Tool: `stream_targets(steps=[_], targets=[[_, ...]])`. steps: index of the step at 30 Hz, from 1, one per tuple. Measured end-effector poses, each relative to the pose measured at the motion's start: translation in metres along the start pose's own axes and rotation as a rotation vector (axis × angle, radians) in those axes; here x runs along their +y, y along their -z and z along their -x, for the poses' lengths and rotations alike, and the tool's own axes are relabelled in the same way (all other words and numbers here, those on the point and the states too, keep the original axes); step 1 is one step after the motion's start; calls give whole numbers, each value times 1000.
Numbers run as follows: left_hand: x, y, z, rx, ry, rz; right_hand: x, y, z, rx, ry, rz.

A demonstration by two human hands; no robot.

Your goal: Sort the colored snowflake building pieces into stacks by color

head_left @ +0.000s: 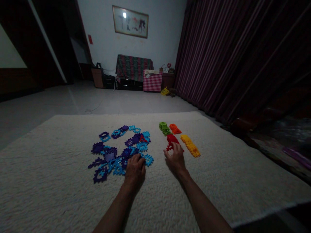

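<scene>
A scatter of purple and light-blue plastic puzzle pieces (116, 149) lies on a cream rug (60, 181). My left hand (134, 170) rests on the near edge of that scatter, fingers curled down onto the pieces. To the right lie sorted piles: green pieces (164, 128), orange pieces (175, 129), red pieces (171, 140) and yellow pieces (190, 146). My right hand (175, 158) reaches to the near end of the red pile, fingertips touching it and pinched together. What the fingers hold, if anything, is hidden.
The rug ends at a grey tiled floor (73, 97) behind. A dark striped curtain (230, 58) hangs on the right, with dim clutter (279, 136) below it. Far back stand a covered cabinet (133, 72) and a red checked box (152, 81).
</scene>
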State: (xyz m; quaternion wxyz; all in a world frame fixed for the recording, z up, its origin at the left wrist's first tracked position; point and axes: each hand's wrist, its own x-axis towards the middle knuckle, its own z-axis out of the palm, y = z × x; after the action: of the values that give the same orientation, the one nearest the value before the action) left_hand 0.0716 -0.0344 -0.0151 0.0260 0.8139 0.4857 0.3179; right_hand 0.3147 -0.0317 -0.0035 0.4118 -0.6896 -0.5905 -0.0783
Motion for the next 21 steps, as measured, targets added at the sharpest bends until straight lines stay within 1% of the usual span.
stream_targets(steps=[3, 6, 8, 12, 17, 19, 21], targets=[[1, 1, -1, 0, 3, 1, 20, 13, 5, 71, -93, 97], [2, 2, -1, 6, 7, 2, 31, 18, 7, 55, -190, 209], [2, 2, 0, 7, 13, 2, 35, 17, 8, 33, -218, 248], [1, 0, 0, 11, 6, 6, 36, 17, 8, 12, -217, 262], [0, 0, 0, 15, 8, 15, 31, 20, 8, 7, -222, 251], [1, 0, 0, 17, 18, 22, 28, 21, 7, 33, -211, 225], [2, 1, 0, 22, 34, 25, 23, 21, 7, 82, -163, 168]])
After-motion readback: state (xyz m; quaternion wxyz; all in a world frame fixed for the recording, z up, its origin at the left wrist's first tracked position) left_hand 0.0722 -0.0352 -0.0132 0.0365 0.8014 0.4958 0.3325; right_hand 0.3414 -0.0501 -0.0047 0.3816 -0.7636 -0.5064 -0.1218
